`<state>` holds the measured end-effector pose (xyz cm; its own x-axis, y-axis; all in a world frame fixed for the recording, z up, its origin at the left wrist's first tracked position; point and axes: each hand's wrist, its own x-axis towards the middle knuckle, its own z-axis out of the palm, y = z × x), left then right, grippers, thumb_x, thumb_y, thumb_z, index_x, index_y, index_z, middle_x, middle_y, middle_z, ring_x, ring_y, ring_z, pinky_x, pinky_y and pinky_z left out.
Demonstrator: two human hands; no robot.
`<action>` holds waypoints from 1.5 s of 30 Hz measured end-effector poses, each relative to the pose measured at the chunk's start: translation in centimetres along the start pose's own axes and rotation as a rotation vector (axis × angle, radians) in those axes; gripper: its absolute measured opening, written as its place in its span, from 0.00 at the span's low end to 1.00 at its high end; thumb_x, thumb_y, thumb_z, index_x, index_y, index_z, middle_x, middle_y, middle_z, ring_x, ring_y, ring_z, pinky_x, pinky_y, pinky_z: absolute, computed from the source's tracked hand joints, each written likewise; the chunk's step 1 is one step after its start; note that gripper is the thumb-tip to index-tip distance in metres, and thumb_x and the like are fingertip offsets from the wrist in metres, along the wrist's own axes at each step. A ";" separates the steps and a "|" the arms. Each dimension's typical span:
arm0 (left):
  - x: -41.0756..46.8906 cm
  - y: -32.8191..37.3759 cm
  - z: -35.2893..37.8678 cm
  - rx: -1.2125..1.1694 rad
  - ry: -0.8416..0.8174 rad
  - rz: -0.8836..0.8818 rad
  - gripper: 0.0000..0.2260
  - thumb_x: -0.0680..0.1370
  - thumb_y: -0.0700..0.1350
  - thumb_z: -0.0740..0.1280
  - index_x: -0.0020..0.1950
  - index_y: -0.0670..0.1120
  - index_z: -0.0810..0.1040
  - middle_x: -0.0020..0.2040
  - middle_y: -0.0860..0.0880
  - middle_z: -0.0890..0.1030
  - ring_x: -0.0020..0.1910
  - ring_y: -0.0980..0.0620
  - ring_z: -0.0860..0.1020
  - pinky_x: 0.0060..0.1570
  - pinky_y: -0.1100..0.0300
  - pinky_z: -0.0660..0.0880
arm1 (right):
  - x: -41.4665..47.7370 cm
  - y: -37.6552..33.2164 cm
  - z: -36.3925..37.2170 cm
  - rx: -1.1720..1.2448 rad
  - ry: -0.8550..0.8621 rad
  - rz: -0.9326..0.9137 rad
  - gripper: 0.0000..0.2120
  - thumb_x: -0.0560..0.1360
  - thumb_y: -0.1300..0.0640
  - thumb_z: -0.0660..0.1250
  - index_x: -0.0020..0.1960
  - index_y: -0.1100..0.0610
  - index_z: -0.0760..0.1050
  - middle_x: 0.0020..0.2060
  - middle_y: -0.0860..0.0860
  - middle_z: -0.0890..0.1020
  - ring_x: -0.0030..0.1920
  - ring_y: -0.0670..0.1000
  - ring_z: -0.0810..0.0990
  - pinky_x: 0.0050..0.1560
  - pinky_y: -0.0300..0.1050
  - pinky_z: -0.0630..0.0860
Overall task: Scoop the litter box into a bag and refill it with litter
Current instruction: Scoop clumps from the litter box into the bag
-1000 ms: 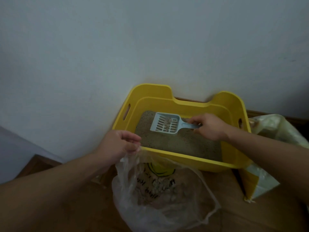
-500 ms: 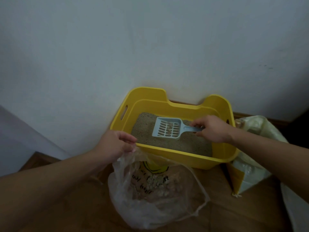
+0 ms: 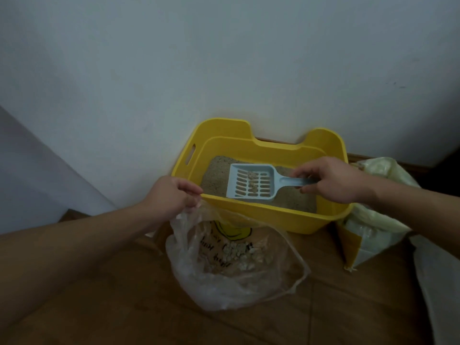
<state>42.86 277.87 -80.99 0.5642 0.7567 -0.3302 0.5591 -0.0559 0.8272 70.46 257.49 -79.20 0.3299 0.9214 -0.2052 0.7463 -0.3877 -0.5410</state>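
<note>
While held just above the sandy litter (image 3: 293, 202) inside the yellow plastic litter box (image 3: 278, 216), pale blue slotted plastic scoop (image 3: 260, 194): light, rigid, carrying a few clumps (image 3: 252, 186). Clamped round the thin handle's end, right grip (image 3: 331, 181); best kept level, probably, loose clumps being apt to roll off. Pinching the rim of the thin clear plastic bag (image 3: 236, 277) on the wooden floor (image 3: 124, 310) just before the box, left grip (image 3: 171, 195); flimsy, slippery film, likely to collapse unless held wide.

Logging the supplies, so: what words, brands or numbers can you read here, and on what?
On the plastic bag: dark printed lettering below a yellow picture, too crumpled and blurred to read.
On the litter sack: no text shows.
On the litter box and the scoop: no markings show.
</note>
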 end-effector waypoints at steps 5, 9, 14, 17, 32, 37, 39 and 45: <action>-0.1 -0.4 -0.4 0.014 0.009 -0.002 0.09 0.71 0.27 0.71 0.46 0.39 0.83 0.41 0.39 0.84 0.40 0.44 0.84 0.46 0.52 0.83 | -2.0 -1.4 0.3 0.054 -0.097 -0.066 0.15 0.74 0.61 0.72 0.54 0.42 0.81 0.42 0.40 0.84 0.44 0.41 0.80 0.49 0.42 0.77; -0.5 -0.7 -0.6 0.007 0.005 -0.011 0.10 0.71 0.26 0.71 0.48 0.38 0.82 0.40 0.39 0.83 0.38 0.48 0.83 0.41 0.58 0.83 | -2.9 -2.0 1.6 0.050 -0.192 -0.097 0.16 0.74 0.62 0.72 0.54 0.43 0.81 0.44 0.39 0.85 0.46 0.40 0.81 0.51 0.43 0.79; -0.8 -1.0 -0.7 -0.010 -0.001 -0.010 0.10 0.70 0.26 0.71 0.49 0.36 0.82 0.38 0.42 0.82 0.36 0.50 0.82 0.39 0.60 0.83 | -3.2 -2.3 3.6 0.023 -0.291 -0.119 0.16 0.74 0.61 0.71 0.56 0.42 0.80 0.46 0.38 0.84 0.46 0.38 0.80 0.51 0.42 0.79; -0.8 -1.1 -0.8 -0.026 -0.021 0.001 0.11 0.70 0.26 0.72 0.49 0.37 0.82 0.40 0.42 0.83 0.37 0.49 0.83 0.40 0.60 0.83 | -3.0 -2.3 4.6 0.029 -0.318 -0.131 0.16 0.74 0.61 0.71 0.55 0.42 0.80 0.46 0.38 0.84 0.47 0.39 0.80 0.52 0.43 0.78; -0.2 -1.4 -0.5 -0.049 -0.058 0.025 0.11 0.70 0.26 0.72 0.47 0.40 0.83 0.40 0.44 0.83 0.39 0.49 0.82 0.42 0.59 0.83 | -1.9 -1.2 6.9 0.053 -0.397 -0.146 0.11 0.80 0.59 0.63 0.53 0.47 0.81 0.44 0.42 0.83 0.46 0.43 0.80 0.53 0.50 0.78; 0.1 -1.6 -0.4 -0.054 -0.067 0.026 0.12 0.70 0.27 0.72 0.46 0.42 0.83 0.39 0.46 0.83 0.39 0.50 0.82 0.43 0.58 0.82 | -1.7 -1.4 7.8 0.085 -0.409 -0.098 0.12 0.81 0.60 0.60 0.50 0.49 0.80 0.41 0.45 0.84 0.42 0.45 0.80 0.50 0.47 0.77; 0.2 -1.6 -0.4 -0.057 -0.067 0.021 0.12 0.70 0.27 0.72 0.46 0.42 0.83 0.39 0.46 0.84 0.39 0.50 0.83 0.44 0.57 0.82 | -1.5 -1.4 8.0 0.081 -0.421 -0.095 0.12 0.81 0.61 0.59 0.51 0.50 0.80 0.42 0.47 0.84 0.43 0.49 0.81 0.50 0.49 0.77; 0.1 -1.6 -0.3 -0.068 -0.070 0.017 0.12 0.70 0.26 0.72 0.46 0.41 0.82 0.41 0.44 0.83 0.42 0.46 0.82 0.48 0.51 0.82 | -1.5 -1.4 8.1 0.086 -0.441 -0.084 0.12 0.81 0.61 0.58 0.55 0.53 0.80 0.43 0.48 0.84 0.43 0.51 0.81 0.48 0.47 0.77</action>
<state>41.87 278.29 -82.18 0.6154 0.7087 -0.3449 0.5078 -0.0219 0.8612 64.27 256.85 -84.75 -0.0212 0.8795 -0.4754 0.7033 -0.3248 -0.6323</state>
